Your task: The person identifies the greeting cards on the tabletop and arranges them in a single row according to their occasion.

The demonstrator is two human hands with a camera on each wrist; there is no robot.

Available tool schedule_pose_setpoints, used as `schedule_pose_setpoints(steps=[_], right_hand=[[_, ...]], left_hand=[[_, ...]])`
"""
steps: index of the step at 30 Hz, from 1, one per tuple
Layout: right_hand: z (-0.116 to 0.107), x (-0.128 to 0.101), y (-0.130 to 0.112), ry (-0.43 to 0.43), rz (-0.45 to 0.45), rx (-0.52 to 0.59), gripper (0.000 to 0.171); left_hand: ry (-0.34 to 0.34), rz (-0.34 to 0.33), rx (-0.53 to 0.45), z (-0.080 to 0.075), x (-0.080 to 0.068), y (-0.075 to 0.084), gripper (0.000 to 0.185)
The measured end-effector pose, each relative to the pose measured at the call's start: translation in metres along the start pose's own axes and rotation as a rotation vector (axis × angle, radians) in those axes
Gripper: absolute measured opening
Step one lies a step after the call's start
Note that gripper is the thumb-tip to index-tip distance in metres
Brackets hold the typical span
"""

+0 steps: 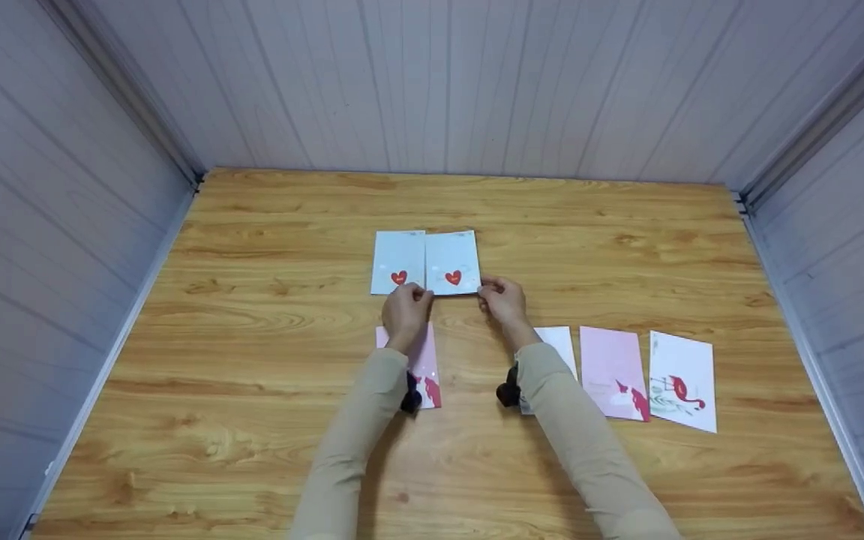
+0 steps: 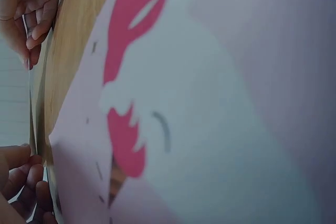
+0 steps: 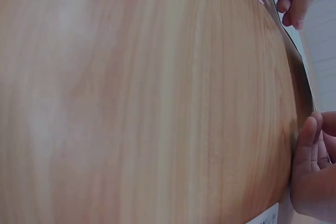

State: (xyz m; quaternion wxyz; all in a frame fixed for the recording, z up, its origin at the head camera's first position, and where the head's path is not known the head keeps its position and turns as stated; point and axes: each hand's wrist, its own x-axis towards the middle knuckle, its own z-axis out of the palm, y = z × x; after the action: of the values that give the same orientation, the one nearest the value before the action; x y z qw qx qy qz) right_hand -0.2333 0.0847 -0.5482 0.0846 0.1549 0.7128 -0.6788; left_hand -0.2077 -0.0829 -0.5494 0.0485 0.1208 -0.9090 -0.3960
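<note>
Two white cards with red hearts lie side by side near the middle of the table, the left card (image 1: 394,251) and the right card (image 1: 451,251). My left hand (image 1: 405,311) pinches the right card's near left corner and overlaps the left card's near edge. At the near right corner of that same card, my right hand (image 1: 505,300) grips between thumb and fingers. In the right wrist view the card's edge (image 3: 302,59) runs slightly raised between both hands. Under my left forearm lies a pink card (image 1: 427,364), partly hidden, its pink-red print large in the left wrist view.
To the right stand in a row a white card (image 1: 561,343) half covered by my right forearm, a pink card (image 1: 606,364) and a white flamingo card (image 1: 691,367). Dark wrist cameras hang by both sleeves. Pale panel walls (image 1: 432,90) enclose the wooden table (image 1: 267,450) on three sides.
</note>
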Motion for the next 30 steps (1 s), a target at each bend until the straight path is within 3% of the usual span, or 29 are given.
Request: schedule_pose_setpoints(steps=[14,30], right_hand=[[0.004,0.002,-0.0006,0.012,-0.047,-0.101,0.023],[0.0032,0.0014,-0.0018,-0.006,-0.069,-0.172,0.026]], left_hand=[[0.047,0.011,0.139,0.0031,0.0076,0.0,0.018],[0.03,-0.008,0.152,0.0019,0.0082,0.0009,0.02]])
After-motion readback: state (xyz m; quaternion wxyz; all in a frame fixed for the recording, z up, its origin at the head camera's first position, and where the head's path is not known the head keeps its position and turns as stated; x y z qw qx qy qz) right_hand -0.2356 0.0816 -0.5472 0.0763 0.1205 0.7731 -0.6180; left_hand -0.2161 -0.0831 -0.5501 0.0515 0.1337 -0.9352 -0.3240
